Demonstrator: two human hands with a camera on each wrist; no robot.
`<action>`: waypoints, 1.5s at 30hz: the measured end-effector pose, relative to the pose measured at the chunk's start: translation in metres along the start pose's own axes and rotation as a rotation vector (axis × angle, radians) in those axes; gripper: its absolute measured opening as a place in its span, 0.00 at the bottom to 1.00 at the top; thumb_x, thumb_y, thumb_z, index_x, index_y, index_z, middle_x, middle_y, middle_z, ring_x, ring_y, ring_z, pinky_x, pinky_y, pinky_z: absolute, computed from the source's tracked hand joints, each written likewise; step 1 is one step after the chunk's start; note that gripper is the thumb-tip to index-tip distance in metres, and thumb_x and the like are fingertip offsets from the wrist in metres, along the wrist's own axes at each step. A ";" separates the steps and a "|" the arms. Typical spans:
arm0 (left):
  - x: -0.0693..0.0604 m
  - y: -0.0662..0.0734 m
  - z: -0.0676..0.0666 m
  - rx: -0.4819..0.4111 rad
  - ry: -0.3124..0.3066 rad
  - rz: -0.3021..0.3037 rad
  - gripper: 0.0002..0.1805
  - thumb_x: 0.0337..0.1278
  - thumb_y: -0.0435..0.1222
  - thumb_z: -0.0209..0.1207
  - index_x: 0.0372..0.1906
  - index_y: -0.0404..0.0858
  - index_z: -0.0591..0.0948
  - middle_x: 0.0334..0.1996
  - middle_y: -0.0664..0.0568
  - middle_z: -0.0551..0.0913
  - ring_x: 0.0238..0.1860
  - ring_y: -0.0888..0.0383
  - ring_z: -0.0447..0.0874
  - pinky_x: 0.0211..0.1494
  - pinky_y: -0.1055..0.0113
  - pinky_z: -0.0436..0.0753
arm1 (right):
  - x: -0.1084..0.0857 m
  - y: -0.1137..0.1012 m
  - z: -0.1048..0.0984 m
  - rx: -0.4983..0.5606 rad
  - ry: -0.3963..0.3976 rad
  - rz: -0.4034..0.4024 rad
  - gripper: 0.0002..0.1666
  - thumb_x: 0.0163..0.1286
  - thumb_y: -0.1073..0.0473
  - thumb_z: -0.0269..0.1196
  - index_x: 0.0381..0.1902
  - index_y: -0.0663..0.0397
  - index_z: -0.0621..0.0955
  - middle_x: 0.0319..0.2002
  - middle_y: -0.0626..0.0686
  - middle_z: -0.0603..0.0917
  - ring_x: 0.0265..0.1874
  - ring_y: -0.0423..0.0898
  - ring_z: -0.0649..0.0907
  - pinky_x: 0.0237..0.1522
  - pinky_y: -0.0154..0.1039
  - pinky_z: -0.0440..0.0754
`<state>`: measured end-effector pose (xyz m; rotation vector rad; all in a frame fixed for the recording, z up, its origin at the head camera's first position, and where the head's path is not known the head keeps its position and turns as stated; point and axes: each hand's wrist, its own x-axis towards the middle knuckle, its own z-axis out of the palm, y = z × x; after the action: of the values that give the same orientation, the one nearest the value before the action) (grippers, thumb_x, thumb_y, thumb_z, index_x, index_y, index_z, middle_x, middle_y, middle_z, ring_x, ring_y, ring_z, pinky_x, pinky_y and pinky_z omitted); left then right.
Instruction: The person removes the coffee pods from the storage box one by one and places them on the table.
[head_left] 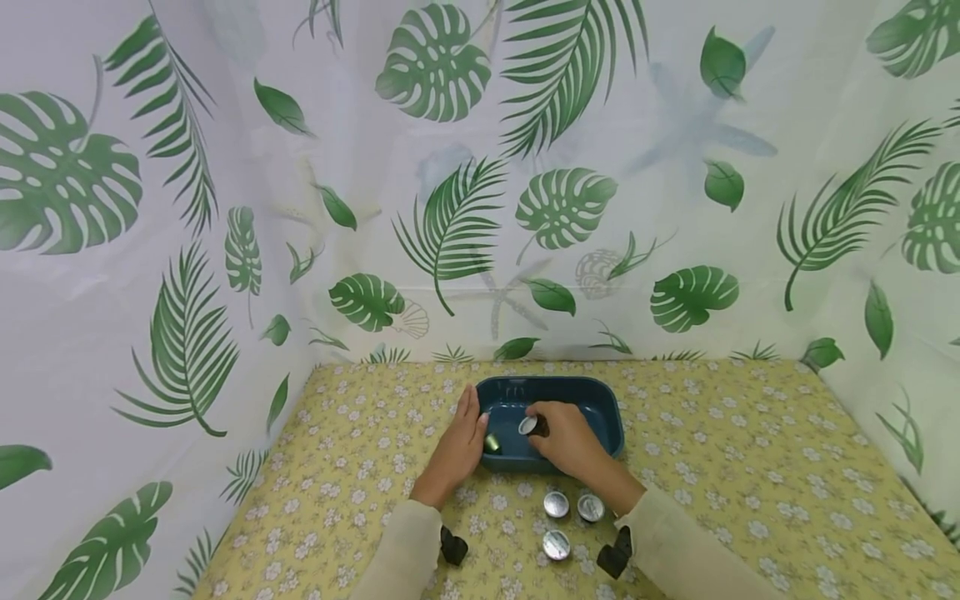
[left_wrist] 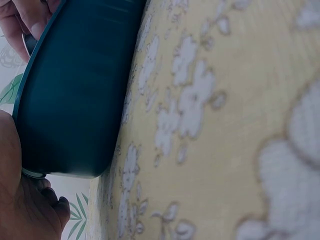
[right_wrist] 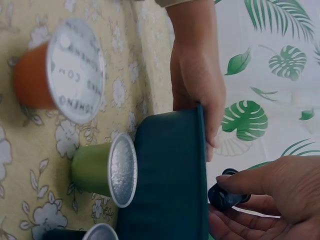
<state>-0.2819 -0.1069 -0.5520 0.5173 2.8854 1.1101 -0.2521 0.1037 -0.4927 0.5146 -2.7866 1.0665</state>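
My right hand (head_left: pixel 566 433) pinches a dark coffee capsule (right_wrist: pixel 225 196) between thumb and fingers, over the inside of a dark teal basin (head_left: pixel 547 463). In the head view the capsule's pale lid (head_left: pixel 528 426) faces up and to the left. At the basin's left end, my left hand (head_left: pixel 459 437) grips the rim, thumb at the inner edge and fingers along the outside. A green capsule (head_left: pixel 492 443) lies inside, in the near left corner. The left wrist view shows the basin's outer wall (left_wrist: pixel 80 90) with the left hand (left_wrist: pixel 22 195) against it.
Three capsules stand lid-up in front of the basin: an orange one (right_wrist: pixel 35 77), a green one (right_wrist: pixel 92 167) and a dark one (right_wrist: pixel 65 234). A yellow floral cloth (head_left: pixel 360 467) covers the table. Leaf-printed sheets (head_left: pixel 480 333) hang behind and at both sides.
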 end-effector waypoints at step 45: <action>-0.001 -0.003 -0.001 0.002 -0.007 0.016 0.34 0.85 0.50 0.32 0.82 0.44 0.35 0.81 0.54 0.28 0.81 0.51 0.40 0.78 0.47 0.55 | -0.070 -0.014 -0.037 0.121 0.033 0.024 0.23 0.58 0.72 0.74 0.53 0.62 0.85 0.40 0.50 0.87 0.32 0.40 0.84 0.32 0.30 0.81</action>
<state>-0.2823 -0.1096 -0.5531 0.5442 2.8815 1.1049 -0.1821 0.1371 -0.4721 0.4733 -2.7188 1.2425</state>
